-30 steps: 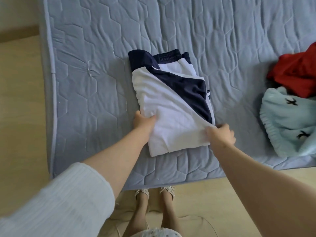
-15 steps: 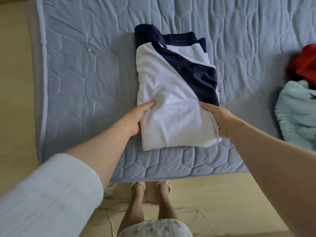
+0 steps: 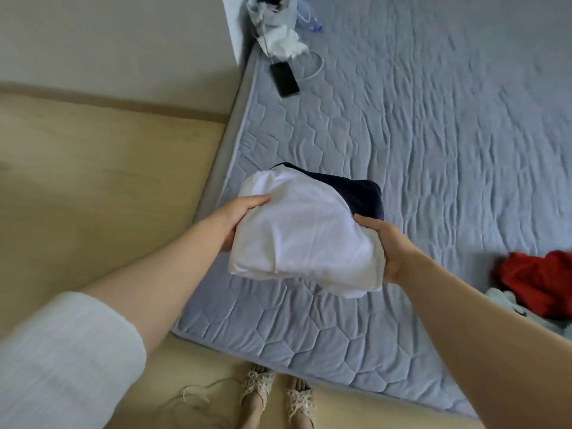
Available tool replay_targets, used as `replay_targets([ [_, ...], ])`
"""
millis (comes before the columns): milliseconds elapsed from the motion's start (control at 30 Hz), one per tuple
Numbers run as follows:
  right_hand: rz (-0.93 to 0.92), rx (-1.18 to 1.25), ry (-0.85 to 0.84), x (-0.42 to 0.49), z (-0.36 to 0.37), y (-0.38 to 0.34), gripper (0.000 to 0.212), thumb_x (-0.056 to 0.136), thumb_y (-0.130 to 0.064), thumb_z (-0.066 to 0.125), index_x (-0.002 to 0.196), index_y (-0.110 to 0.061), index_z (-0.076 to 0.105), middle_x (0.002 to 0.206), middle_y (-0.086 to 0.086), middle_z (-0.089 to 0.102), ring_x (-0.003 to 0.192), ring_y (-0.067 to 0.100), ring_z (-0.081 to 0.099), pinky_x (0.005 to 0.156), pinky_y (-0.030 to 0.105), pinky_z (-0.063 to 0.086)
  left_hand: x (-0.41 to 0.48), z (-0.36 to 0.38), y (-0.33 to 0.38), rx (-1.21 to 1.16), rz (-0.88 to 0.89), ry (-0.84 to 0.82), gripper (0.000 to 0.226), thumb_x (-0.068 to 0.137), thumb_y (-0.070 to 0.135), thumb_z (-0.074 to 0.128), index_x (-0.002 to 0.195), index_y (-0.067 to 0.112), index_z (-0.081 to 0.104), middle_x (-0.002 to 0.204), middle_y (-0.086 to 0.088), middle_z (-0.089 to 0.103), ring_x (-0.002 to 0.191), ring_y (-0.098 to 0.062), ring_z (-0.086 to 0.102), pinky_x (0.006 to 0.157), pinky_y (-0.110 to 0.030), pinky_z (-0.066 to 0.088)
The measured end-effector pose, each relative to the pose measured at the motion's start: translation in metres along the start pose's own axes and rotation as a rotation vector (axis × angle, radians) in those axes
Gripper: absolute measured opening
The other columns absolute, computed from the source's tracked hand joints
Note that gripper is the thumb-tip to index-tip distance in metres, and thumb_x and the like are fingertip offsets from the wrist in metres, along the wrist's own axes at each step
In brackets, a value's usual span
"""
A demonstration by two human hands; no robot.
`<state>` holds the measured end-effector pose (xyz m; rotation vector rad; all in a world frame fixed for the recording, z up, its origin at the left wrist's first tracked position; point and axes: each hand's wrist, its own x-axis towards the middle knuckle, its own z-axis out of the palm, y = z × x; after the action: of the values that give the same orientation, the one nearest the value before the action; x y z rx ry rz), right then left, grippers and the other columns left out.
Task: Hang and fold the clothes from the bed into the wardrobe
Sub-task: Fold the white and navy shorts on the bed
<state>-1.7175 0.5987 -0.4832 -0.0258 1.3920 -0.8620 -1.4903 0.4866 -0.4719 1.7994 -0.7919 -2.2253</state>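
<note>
The folded white-and-navy garment [image 3: 297, 239] no longer lies flat on the bed [image 3: 433, 150]; it is now lifted clear above the bed's near left corner, its white layers sagging into a rounded bundle. The left hand [image 3: 238, 218] and right hand [image 3: 383, 246], a moment ago sliding in at its sides, now grip it from either side.

We hold the folded garment [image 3: 297, 243] between our left hand [image 3: 238, 216] and right hand [image 3: 387, 246] above the bed's [image 3: 433, 134] near left corner, a phone [image 3: 284, 79] and, behind it, a crumpled bag [image 3: 275, 29] lying by the bed's far left edge, a clothes pile [image 3: 538, 283] at our right.
</note>
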Motion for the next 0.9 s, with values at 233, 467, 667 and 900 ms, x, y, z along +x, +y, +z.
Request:
replay_targets([
  [233,-0.169,-0.164,-0.210,-0.109,0.096,-0.067,0.020,0.087,-0.027,0.058,0.097,-0.012,0.067,0.075,0.009,0.073,0.063,0.027,0.070,0.064,0.036,0.049,-0.153,-0.047,0.047,-0.123,0.227,0.102,0.030,0.086,0.038,0.059,0.100,0.012,0.061,0.094,-0.011,0.066,0.085,-0.027,0.062,0.075,-0.032,0.049],
  [467,-0.281,-0.251,-0.411,-0.196,0.213,-0.097,0.025,0.088,-0.025,0.055,0.083,-0.010,0.073,0.072,0.009,0.072,0.062,0.026,0.069,0.064,0.035,0.047,-0.298,-0.115,0.077,-0.169,0.439,0.247,0.031,0.087,0.039,0.058,0.098,0.011,0.065,0.085,-0.008,0.071,0.083,-0.024,0.065,0.069,-0.031,0.047],
  [667,-0.328,-0.320,-0.612,-0.247,0.338,-0.088,0.039,0.089,-0.023,0.051,0.064,-0.009,0.077,0.071,0.010,0.071,0.062,0.026,0.069,0.063,0.034,0.047,-0.394,-0.205,0.068,-0.264,0.745,0.226,0.017,0.092,0.024,0.051,0.098,0.015,0.064,0.092,-0.004,0.068,0.090,-0.018,0.063,0.082,-0.030,0.045],
  [900,-0.320,-0.408,-0.734,-0.284,0.507,-0.046,0.030,0.088,-0.021,0.053,0.069,-0.005,0.070,0.061,0.011,0.068,0.051,0.025,0.067,0.040,0.029,0.051,-0.475,-0.349,0.050,-0.358,0.897,0.410,0.017,0.093,0.016,0.049,0.089,0.013,0.065,0.078,-0.002,0.069,0.071,-0.009,0.067,0.065,-0.020,0.052],
])
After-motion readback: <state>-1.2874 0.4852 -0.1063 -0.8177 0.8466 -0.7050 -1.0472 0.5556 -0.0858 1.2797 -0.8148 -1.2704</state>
